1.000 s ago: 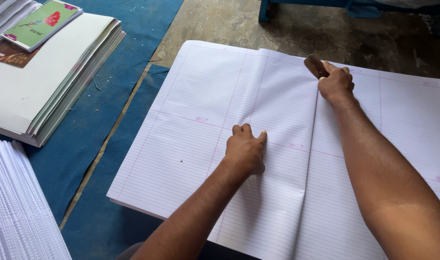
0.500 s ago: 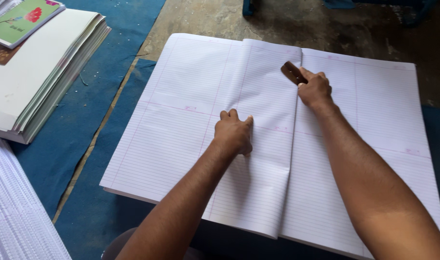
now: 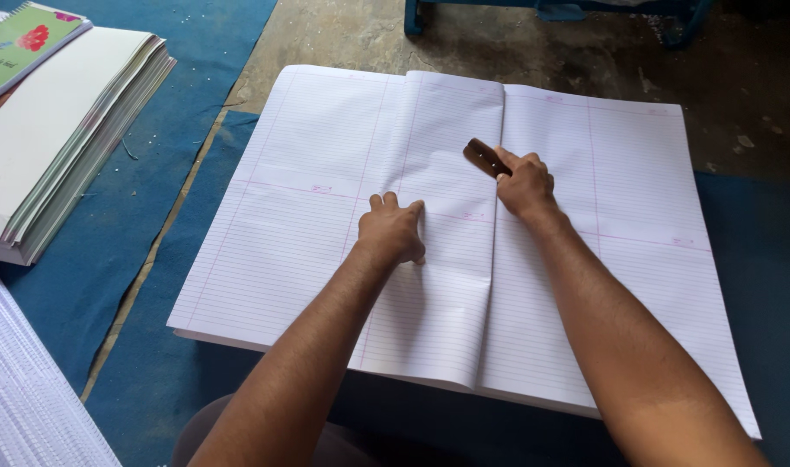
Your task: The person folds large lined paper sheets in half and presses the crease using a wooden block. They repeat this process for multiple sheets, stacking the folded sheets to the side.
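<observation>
A big stack of ruled sheets (image 3: 326,225) lies flat across the blue mat (image 3: 153,363), white with faint lines and pink margins, its top sheet folded over so a crease runs down the middle. At the far left sits a thick pile of white paper (image 3: 57,147), and on its far corner a green booklet (image 3: 27,39) with a red flower on the cover. Another pile of ruled paper (image 3: 23,398) shows at the lower left corner. Beyond the mat the floor (image 3: 343,35) is bare grey concrete, stained, with a blue frame (image 3: 550,10) standing at the top edge. The left hand (image 3: 393,229) rests knuckles-down on the folded sheet just left of the crease, fingers curled in, holding nothing, only pressing. The right hand (image 3: 523,184) is closed round a small dark brown block (image 3: 485,157), which lies on the paper touching the crease, about a third of the way down. Half a second ago the block was close to the top of the crease; it has since slid down toward the person, while the left hand has stayed in much the same place.
</observation>
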